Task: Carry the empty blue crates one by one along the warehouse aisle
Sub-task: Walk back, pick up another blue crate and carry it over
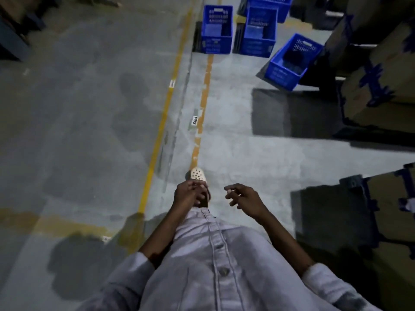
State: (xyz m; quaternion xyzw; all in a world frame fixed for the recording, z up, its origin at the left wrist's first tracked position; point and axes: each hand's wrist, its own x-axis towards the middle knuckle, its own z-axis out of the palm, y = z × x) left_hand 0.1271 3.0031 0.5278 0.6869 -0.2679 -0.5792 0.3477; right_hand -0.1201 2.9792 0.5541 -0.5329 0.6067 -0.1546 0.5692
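The nearest blue crate [292,61] (sitting askew) lay well ahead, nearer the right hand [244,198]; it and the left hand [190,194] hung loosely curled, empty.

Both forearms are held out ahead of the torso, bare below sleeves rolled to the elbow. The left hand [189,194] is carried low, its fingers loosely curled — nothing is gripped in it. The right hand [243,198] is held apart from it, fingers relaxed and slightly spread, likewise empty.
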